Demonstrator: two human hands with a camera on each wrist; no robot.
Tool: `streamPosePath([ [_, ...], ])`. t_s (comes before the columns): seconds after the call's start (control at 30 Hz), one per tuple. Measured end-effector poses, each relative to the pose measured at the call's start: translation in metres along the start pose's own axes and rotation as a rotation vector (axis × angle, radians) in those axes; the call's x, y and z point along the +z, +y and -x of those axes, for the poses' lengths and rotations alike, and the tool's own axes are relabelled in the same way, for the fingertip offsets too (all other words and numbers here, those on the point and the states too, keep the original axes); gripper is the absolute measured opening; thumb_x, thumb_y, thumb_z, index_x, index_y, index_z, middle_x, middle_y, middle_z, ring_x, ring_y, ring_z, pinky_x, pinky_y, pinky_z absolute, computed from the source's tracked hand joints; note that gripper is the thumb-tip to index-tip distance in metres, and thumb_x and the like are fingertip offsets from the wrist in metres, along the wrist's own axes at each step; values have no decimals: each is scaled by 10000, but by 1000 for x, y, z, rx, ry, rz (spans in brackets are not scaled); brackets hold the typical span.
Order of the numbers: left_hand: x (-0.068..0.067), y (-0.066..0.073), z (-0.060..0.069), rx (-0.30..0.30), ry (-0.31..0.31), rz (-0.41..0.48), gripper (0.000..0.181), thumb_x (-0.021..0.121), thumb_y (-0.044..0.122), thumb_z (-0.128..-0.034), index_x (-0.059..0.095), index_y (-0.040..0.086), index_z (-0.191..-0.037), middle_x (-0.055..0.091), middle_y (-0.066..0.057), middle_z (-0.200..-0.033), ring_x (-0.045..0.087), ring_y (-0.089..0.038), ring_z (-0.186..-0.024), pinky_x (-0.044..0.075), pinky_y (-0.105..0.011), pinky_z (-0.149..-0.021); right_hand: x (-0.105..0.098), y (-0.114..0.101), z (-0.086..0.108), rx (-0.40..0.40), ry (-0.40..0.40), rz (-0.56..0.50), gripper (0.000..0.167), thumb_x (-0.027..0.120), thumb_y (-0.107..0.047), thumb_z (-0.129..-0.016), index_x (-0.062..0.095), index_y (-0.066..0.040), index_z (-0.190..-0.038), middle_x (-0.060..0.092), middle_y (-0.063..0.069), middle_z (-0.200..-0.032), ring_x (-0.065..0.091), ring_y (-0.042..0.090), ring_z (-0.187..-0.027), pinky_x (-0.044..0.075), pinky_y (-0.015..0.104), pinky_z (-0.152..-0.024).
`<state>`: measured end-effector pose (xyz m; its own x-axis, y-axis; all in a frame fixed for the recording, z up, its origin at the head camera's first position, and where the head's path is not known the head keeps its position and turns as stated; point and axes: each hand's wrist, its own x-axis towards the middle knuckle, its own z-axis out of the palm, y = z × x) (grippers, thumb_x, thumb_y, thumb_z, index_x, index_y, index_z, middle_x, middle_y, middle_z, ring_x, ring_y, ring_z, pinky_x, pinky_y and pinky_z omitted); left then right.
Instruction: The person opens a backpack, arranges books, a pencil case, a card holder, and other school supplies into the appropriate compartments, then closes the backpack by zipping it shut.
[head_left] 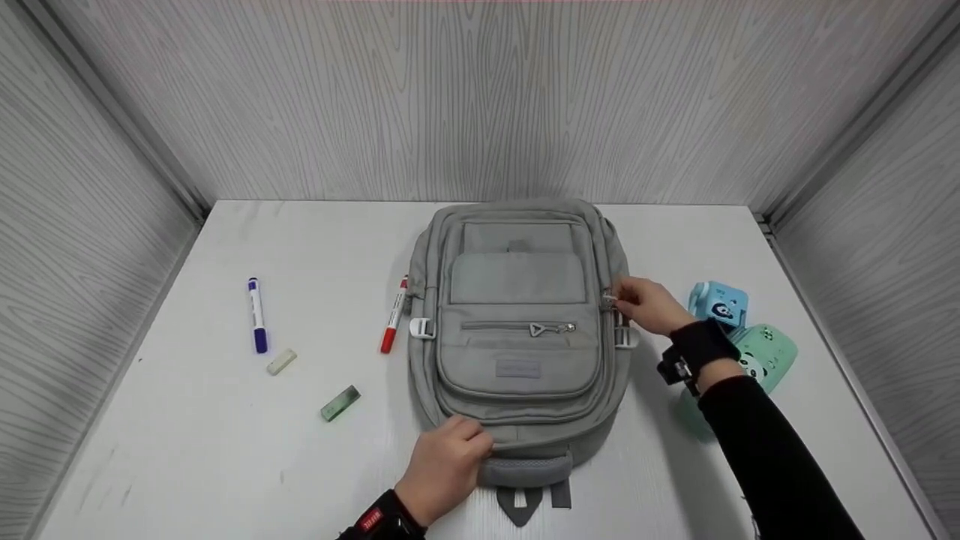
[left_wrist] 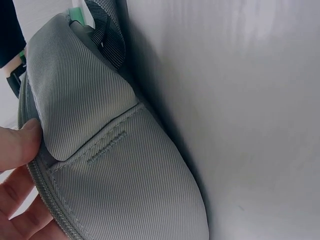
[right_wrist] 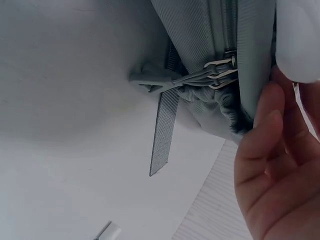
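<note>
A grey backpack point(head_left: 517, 277) lies flat in the middle of the white table, its top handle toward the near edge. My left hand point(head_left: 445, 466) grips the bag's edge beside that handle; in the left wrist view thumb and fingers point(left_wrist: 27, 142) pinch the zipper-lined rim of the grey fabric point(left_wrist: 130, 180). At the bag's right side, my right hand point(head_left: 651, 304) has its fingers curled at a zipper pull near the white buckle point(head_left: 625, 337). The right wrist view shows the right hand point(right_wrist: 280, 150) against the bag's side, the pinched part mostly hidden, with metal zipper pulls point(right_wrist: 221, 73) nearby.
Left of the bag lie a blue marker point(head_left: 257, 315), a red marker point(head_left: 394, 315), a whitish eraser point(head_left: 281, 362) and a green block point(head_left: 340, 403). On the right are a blue panda item point(head_left: 720, 301) and a green case point(head_left: 776, 352), partly behind the right wrist. Panels enclose the table.
</note>
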<state>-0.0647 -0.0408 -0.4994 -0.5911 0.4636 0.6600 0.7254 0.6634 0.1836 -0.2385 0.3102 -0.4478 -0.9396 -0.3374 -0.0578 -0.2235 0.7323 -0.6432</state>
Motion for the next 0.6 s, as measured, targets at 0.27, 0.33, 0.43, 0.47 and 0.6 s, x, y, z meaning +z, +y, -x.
streamPosePath([
  [0.27,1,0,0,3,11,-4,276,789,45,-690,543,165,-660,511,56,-674,551,-84,-671,451,-212,-520,2,-9,-3,93,-45,28,206,555,-39,-888,617,44,-1066,667,210,-971,616,265,-863,472,308,-743],
  [0.33,1,0,0,5,14,-3,268,787,44,-689,549,164,-663,516,55,-676,556,-85,-674,456,-212,-522,2,-12,-3,99,-46,63,207,579,-75,-874,625,39,-1041,658,175,-907,600,241,-807,459,302,-709],
  [0.43,1,1,0,4,14,-8,268,786,44,-686,547,164,-663,512,55,-674,550,-86,-669,455,-212,-524,4,-16,-2,91,-27,127,183,609,-162,-929,633,9,-989,642,128,-830,574,203,-724,441,297,-666],
  [0.47,1,1,0,4,13,-10,273,786,41,-685,544,165,-663,509,55,-674,543,-85,-664,451,-210,-523,4,-17,-1,85,-17,145,175,615,-177,-946,632,-4,-966,641,118,-812,572,193,-704,439,295,-654],
  [0.6,1,1,0,5,12,-22,287,789,29,-666,537,168,-656,509,58,-671,514,-85,-640,429,-205,-504,7,-19,4,48,51,184,145,601,-154,-973,619,-35,-893,617,123,-791,551,200,-684,421,307,-639],
])
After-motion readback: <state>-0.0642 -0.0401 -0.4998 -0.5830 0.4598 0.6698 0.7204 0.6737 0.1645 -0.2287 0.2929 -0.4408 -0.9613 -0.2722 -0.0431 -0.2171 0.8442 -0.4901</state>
